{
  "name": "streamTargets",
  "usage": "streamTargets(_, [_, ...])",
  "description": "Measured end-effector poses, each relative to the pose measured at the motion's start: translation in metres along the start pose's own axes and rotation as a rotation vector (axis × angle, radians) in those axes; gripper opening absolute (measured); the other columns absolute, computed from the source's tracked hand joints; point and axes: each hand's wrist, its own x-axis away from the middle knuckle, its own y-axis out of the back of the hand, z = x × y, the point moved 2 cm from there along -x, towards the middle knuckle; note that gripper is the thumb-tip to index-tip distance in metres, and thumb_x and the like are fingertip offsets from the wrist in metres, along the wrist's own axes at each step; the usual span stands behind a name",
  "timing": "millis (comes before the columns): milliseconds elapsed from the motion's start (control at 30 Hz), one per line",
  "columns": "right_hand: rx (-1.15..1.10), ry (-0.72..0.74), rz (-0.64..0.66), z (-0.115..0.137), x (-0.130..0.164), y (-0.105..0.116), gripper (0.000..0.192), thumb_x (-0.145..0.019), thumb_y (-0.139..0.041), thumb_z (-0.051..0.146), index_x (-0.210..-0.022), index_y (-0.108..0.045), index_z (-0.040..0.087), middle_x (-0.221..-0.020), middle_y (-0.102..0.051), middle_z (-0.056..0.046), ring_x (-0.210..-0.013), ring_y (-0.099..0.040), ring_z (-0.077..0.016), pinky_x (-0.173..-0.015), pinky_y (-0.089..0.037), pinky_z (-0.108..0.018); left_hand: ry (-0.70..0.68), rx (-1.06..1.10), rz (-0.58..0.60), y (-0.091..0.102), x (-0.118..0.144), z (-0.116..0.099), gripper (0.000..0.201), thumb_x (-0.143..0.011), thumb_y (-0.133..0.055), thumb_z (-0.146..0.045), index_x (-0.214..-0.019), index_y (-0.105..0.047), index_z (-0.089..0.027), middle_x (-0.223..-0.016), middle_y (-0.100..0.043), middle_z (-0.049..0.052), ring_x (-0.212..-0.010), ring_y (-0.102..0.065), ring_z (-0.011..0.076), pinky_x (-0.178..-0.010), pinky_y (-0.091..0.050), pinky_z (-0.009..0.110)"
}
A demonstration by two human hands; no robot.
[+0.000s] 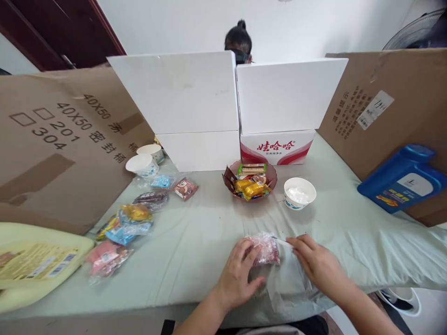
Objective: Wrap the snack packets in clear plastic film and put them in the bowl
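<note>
A small packet of reddish pieces in crinkled clear plastic (266, 250) lies on the cloth near the table's front edge. The fingers of my left hand (239, 270) curl over its left side and hold it down, the thumb apart below. From the right, my right hand (316, 260) pinches a thin white strip or stick (282, 242) whose far end touches the packet's upper right edge; its exact kind is unclear. Beyond the hands stand a pinkish glass bowl (273, 179) of wrapped snacks and a paper bowl (299, 193) with clear plastic inside.
Bagged snacks (136, 223) and paper bowls (143, 166) line the left side. A pale yellow jug (42, 265) lies at the left edge, a blue bottle (401, 179) leans at right. White boxes (195, 102) and brown cardboard (380, 116) wall the table; a person (239, 39) is behind.
</note>
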Motion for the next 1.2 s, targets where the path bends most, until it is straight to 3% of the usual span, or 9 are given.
streamTargets(167, [0.026,0.15,0.136,0.042,-0.021,-0.013,0.028,-0.096,-0.043,0.02,-0.117,-0.06,0.026,-0.091,-0.065,-0.003,-0.073,-0.065,-0.0151,-0.063,-0.049,-0.024,0.062,0.184,-0.177,0.014,0.003,0.011,0.055,-0.085,-0.064,-0.03,-0.131,-0.036,-0.021,-0.128,-0.049,0.016,-0.12,-0.051,0.0299,-0.097,-0.048,0.05])
streamTargets(300, [0.125,0.042,0.14,-0.011,-0.003,-0.005,0.031,-0.096,-0.038,0.02,-0.112,-0.064,0.028,-0.09,-0.065,-0.002,-0.069,-0.064,-0.0145,-0.063,-0.048,-0.025,0.096,0.186,-0.165,0.017,-0.002,0.01,0.034,-0.089,-0.06,-0.026,-0.122,-0.05,-0.023,-0.118,-0.056,0.012,-0.112,-0.054,0.0258,-0.094,-0.05,0.045])
streamTargets(467, [0.306,-0.126,-0.046,-0.075,0.027,0.008,0.031,-0.096,-0.04,0.032,-0.097,-0.07,0.025,-0.091,-0.067,-0.008,-0.082,-0.064,-0.0247,-0.071,-0.051,-0.039,0.163,0.217,-0.214,0.016,-0.006,0.011,0.014,-0.094,-0.051,-0.024,-0.1,-0.064,-0.022,-0.093,-0.059,0.007,-0.089,-0.058,0.0199,-0.078,-0.051,0.034])
streamTargets(567, [0.166,-0.071,-0.16,-0.042,0.019,0.0,0.027,-0.094,-0.046,0.036,-0.107,-0.066,0.023,-0.109,-0.065,-0.012,-0.101,-0.06,-0.0273,-0.085,-0.051,-0.044,0.263,0.324,-0.295,0.016,-0.005,0.015,0.016,-0.096,-0.045,-0.025,-0.089,-0.059,-0.019,-0.09,-0.057,0.006,-0.083,-0.058,0.0176,-0.072,-0.05,0.03])
streamTargets(767, [-0.121,0.112,-0.006,0.054,-0.028,-0.038,0.059,-0.082,-0.068,0.031,-0.136,-0.045,0.025,-0.134,-0.053,-0.011,-0.115,-0.053,-0.0278,-0.095,-0.05,-0.047,0.427,0.339,-0.539,0.028,0.01,0.019,0.018,-0.097,-0.041,-0.029,-0.084,-0.05,-0.021,-0.098,-0.057,0.006,-0.086,-0.059,0.0171,-0.074,-0.05,0.028])
streamTargets(900, [-0.202,0.134,-0.01,0.06,-0.037,-0.049,0.024,-0.089,-0.056,0.018,-0.112,-0.06,0.023,-0.112,-0.062,-0.008,-0.101,-0.058,-0.0231,-0.087,-0.054,-0.041,0.274,0.107,-0.76,0.046,0.026,0.01,0.009,-0.094,-0.045,-0.019,-0.101,-0.049,-0.022,-0.108,-0.054,0.008,-0.095,-0.059,0.0193,-0.082,-0.051,0.034])
streamTargets(1033, [-0.289,0.25,-0.086,0.052,-0.028,-0.046,0.024,-0.093,-0.045,0.012,-0.109,-0.061,0.022,-0.107,-0.064,-0.008,-0.098,-0.06,-0.0206,-0.083,-0.055,-0.038,-0.147,-0.15,-0.327,0.039,0.009,-0.007,0.03,-0.091,-0.045,-0.012,-0.119,-0.053,-0.021,-0.114,-0.06,0.01,-0.109,-0.057,0.0235,-0.091,-0.051,0.04])
streamTargets(1100, [-0.305,0.24,-0.161,0.039,-0.02,-0.042,0.026,-0.094,-0.042,0.011,-0.109,-0.06,0.022,-0.103,-0.066,-0.007,-0.096,-0.061,-0.0196,-0.082,-0.054,-0.036,-0.027,-0.233,-0.205,0.032,-0.004,-0.002,0.032,-0.093,-0.044,-0.014,-0.123,-0.055,-0.018,-0.113,-0.062,0.012,-0.104,-0.06,0.0235,-0.086,-0.054,0.039])
streamTargets(1200, [-0.246,0.031,-0.297,0.002,0.0,-0.037,0.018,-0.095,-0.045,0.021,-0.103,-0.061,0.022,-0.097,-0.067,-0.006,-0.092,-0.063,-0.0204,-0.08,-0.054,-0.037,0.127,-0.265,-0.221,0.025,-0.015,0.01,0.022,-0.094,-0.046,-0.016,-0.106,-0.064,-0.018,-0.091,-0.065,0.008,-0.084,-0.061,0.0205,-0.071,-0.056,0.034])
